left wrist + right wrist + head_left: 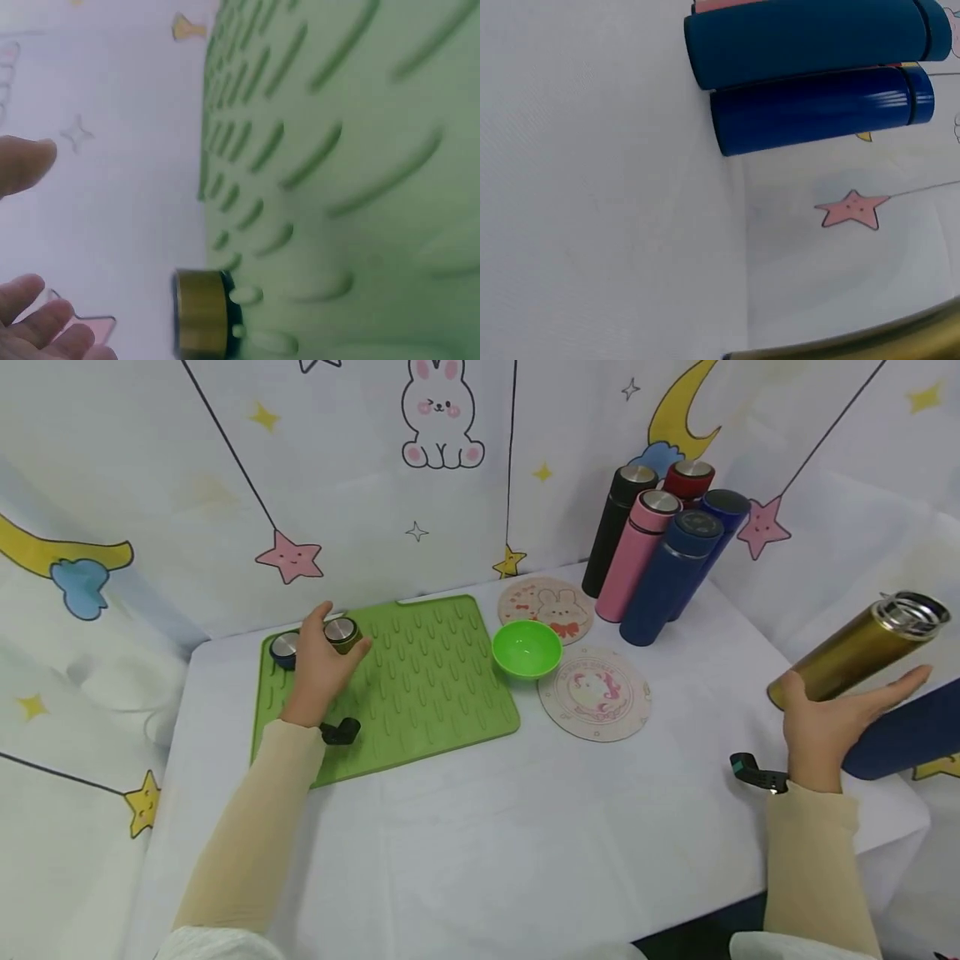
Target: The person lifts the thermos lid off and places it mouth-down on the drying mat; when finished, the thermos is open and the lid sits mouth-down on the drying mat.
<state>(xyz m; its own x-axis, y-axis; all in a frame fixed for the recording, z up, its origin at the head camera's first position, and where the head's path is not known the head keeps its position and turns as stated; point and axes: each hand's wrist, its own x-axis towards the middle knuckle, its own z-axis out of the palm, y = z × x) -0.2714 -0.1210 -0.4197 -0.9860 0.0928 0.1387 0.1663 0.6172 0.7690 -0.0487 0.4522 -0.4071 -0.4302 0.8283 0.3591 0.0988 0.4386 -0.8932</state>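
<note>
My left hand (318,664) is over the left part of a green ridged mat (420,677), thumb and fingers spread. Beside it on the mat sits a gold flask lid (342,635) with a silver top; the left wrist view shows that gold lid (202,315) apart from my fingers. A navy lid (284,650) lies just left of the hand. At the right, my right hand (828,731) is spread wide beside a lidless gold flask (862,647), thumb close to its lower side. In the right wrist view only part of the gold flask (870,341) shows.
A navy flask (911,727) is at the right edge, partly cut off. Several lidded flasks, including a pink one (633,560), stand at the back right. A green bowl (527,649) sits near two round coasters, the nearer coaster (600,714) printed pink.
</note>
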